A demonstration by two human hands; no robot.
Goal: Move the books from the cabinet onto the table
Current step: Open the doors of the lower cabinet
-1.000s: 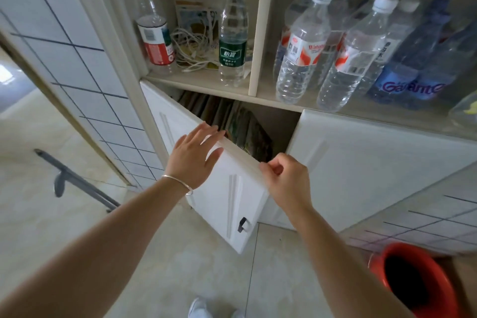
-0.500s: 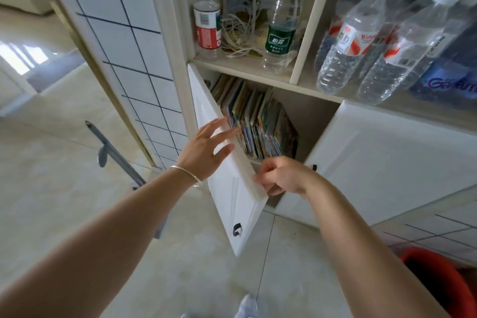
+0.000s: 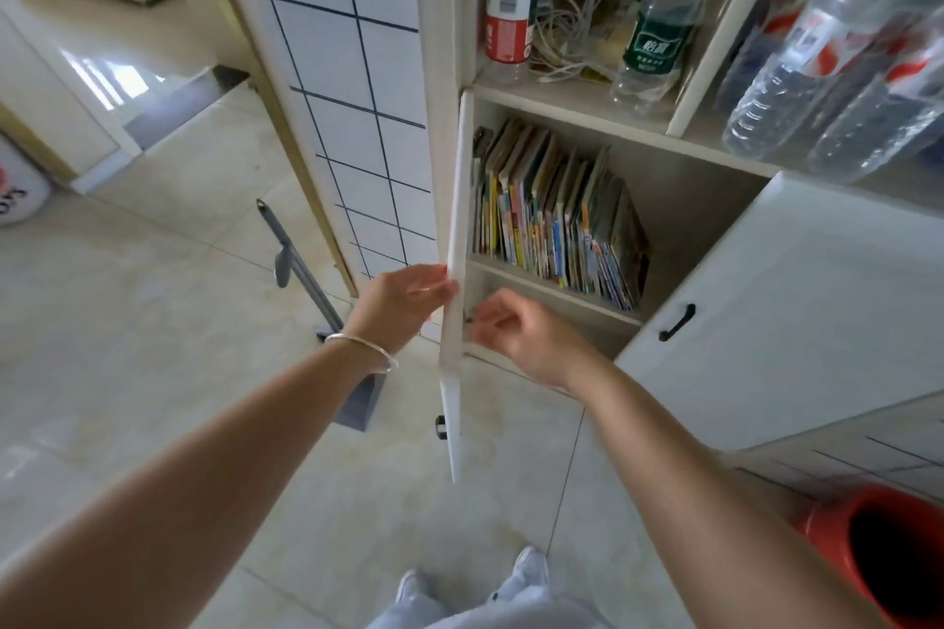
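White cabinet door [image 3: 454,240] edge-on w/ left hand [image 3: 403,304] gripping it, right hand [image 3: 521,332] loose, empty, below books [image 3: 557,215]

Colourful thin books [image 3: 557,220] — upright, leaning left — on the open cabinet [image 3: 705,199] shelf.

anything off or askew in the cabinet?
Mostly tidy. The books lean sideways rather than standing upright, the right end slumped most. On the shelf above, a tangle of white cables lies loose between the bottles. No spills or damage visible.
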